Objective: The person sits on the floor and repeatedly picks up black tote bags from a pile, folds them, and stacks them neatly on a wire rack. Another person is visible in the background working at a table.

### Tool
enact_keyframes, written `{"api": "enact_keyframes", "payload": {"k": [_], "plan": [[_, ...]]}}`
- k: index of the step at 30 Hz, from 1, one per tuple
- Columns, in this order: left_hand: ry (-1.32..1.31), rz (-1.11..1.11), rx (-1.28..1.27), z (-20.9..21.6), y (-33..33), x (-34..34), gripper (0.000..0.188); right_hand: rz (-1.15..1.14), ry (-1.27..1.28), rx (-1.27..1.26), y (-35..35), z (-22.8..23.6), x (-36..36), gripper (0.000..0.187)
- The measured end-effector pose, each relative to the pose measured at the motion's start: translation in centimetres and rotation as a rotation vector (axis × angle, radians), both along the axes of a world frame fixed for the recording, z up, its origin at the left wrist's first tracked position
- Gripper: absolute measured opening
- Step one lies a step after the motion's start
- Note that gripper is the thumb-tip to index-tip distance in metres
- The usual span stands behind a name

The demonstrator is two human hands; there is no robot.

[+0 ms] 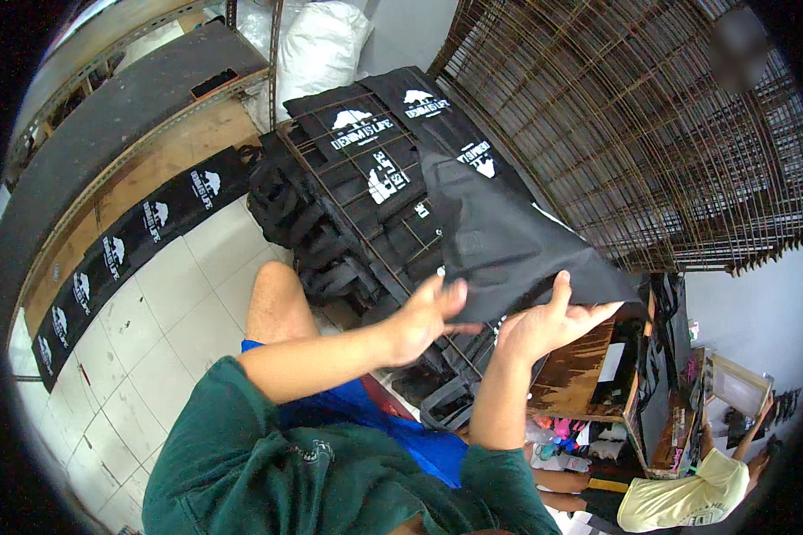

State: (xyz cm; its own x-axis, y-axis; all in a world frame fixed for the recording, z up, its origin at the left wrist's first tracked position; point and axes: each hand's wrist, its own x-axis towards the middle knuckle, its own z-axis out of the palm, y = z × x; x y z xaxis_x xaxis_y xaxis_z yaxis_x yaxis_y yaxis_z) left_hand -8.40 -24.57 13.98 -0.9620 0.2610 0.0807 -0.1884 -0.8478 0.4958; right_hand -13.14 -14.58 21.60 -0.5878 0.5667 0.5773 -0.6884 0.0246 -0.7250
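Observation:
A loose black fabric bag panel (500,223) rises in folds above a wire rack stacked with printed black bags (352,129). My right hand (549,330) is at the panel's near right edge, thumb up and fingers stretched out, with no clear grip on the cloth. To its left, my left hand (424,319) is over the near side of the rack, its fingers apart and slightly blurred. Nothing shows in that palm. Black straps (330,272) bunch along the rack's left side.
A tall stack of rusty wire racks (598,116) leans at the far right. Printed black pieces (156,218) line a board at left, below a dark shelf (143,107). A white sack (326,53) stands behind. Another person (687,495) handles a frame (738,390) at lower right.

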Motion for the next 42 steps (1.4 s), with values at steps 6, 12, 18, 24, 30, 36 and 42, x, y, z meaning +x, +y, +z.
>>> {"api": "enact_keyframes", "payload": {"k": [6,12,18,24,30,36,42], "plan": [[0.111,0.207,0.072,6.1,-3.1,-1.2,0.038,0.072,0.347,0.479,1.9,-6.4,4.2,0.081],[0.053,0.085,-0.222,5.7,-11.2,0.3,0.061,1.009,-0.709,-1.048,11.1,-19.4,14.2,0.059],[-0.082,0.060,-0.513,4.1,-16.8,0.7,0.068,0.854,-0.897,-0.644,9.7,-14.6,12.6,0.064],[-0.094,0.019,-0.745,3.5,-23.7,-7.0,0.075,0.584,-0.824,-0.191,6.4,-14.5,3.9,0.079],[0.073,0.287,-0.837,7.1,-31.4,-22.3,0.056,0.673,-0.556,-0.083,-1.1,-10.0,-13.6,0.077],[0.065,0.616,-1.370,7.0,-37.3,-27.9,0.067,0.658,-0.380,0.022,-7.5,-13.8,-23.9,0.076],[0.104,1.333,-1.739,-10.2,-46.0,-38.5,0.040,0.492,-0.620,0.335,-15.2,-23.4,-29.5,0.056]]}}
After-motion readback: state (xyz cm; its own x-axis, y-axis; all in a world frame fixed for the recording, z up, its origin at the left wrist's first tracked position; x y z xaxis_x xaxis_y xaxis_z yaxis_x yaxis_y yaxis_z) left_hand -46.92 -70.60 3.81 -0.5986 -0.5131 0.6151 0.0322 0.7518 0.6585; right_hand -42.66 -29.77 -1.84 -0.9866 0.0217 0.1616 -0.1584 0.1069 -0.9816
